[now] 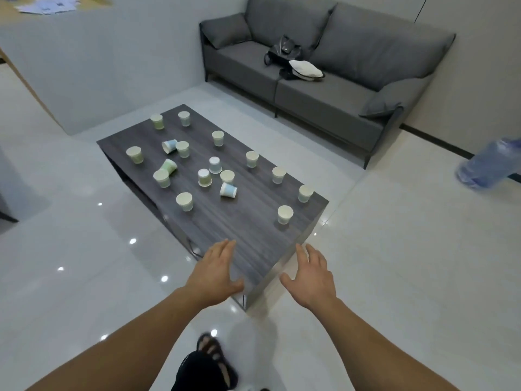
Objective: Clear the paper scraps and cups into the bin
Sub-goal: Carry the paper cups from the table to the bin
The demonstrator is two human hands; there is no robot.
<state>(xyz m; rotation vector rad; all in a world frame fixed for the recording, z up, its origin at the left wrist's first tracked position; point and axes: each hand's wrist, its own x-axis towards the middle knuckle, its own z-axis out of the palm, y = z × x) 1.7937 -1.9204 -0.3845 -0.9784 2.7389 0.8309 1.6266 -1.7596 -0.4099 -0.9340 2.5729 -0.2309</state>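
Observation:
Several small paper cups stand scattered on a dark wooden coffee table (242, 227). Most are upright, such as the nearest cup (285, 214) and another cup (184, 201). Two stand upside down (204, 177), and three lie on their sides, one a blue-banded cup (228, 190). My left hand (215, 270) hovers open over the table's near corner. Just off that corner, above the table's edge, my right hand (311, 273) is open too. Neither hand touches a cup. No bin or paper scraps show on the table.
A grey sofa (324, 69) with a black bag (284, 50) and a white cloth (306, 68) stands behind the table. A large blue water bottle (489, 165) is at the right. Papers (46, 5) lie on a counter at the top left. The floor is glossy tile.

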